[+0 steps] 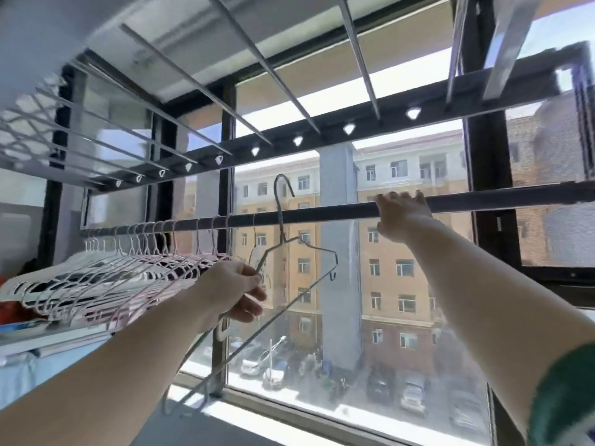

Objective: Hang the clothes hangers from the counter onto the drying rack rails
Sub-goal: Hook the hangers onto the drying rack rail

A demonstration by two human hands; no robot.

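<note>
A dark horizontal rail (pixel 322 212) of the drying rack crosses the view in front of the window. Several white and pink hangers (pixel 128 265) hang bunched on its left part. My left hand (pixel 233 289) grips a grey wire hanger (pixel 301 249) by its shoulder; the hook points up and reaches just above the rail, to the right of the bunch. My right hand (pixel 401 214) holds the rail further right, fingers curled over its top.
Silver rack bars (pixel 267 69) run overhead toward a dark crossbeam with holes (pixel 322 133). Black window frames (pixel 489 175) stand behind the rail. A stack of things (pixel 38 339) lies at lower left. The sill (pixel 289 416) runs below.
</note>
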